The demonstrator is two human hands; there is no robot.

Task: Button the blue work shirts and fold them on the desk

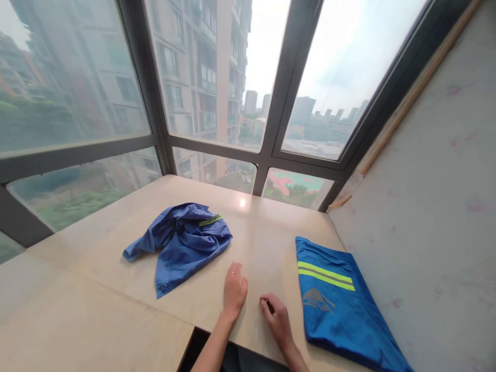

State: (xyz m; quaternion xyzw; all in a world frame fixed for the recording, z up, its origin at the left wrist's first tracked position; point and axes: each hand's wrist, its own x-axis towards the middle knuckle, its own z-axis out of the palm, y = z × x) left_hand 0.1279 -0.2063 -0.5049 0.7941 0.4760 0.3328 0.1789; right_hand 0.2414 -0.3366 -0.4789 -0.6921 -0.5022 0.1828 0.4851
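Note:
My left hand (235, 290) rests on the pale tabletop (256, 243), its fingers stretched out and holding nothing. A ring shows on one finger. Just beyond it on the left lies a crumpled blue work shirt (186, 237) with a yellow-green reflective stripe, one sleeve reaching out to the left. My right hand (276, 316) is curled into a loose fist on the surface, with only a dark gap inside the fingers. To its right a brighter blue garment (329, 310) is folded flat, with two yellow-green stripes around a grey band and a grey printed logo.
Dark window frames (267, 144) border the table at the back and left, with buildings outside. A pale patterned wall (434, 248) closes the right side, near the folded garment. A dark opening (248, 356) lies at the table's near edge below my forearms.

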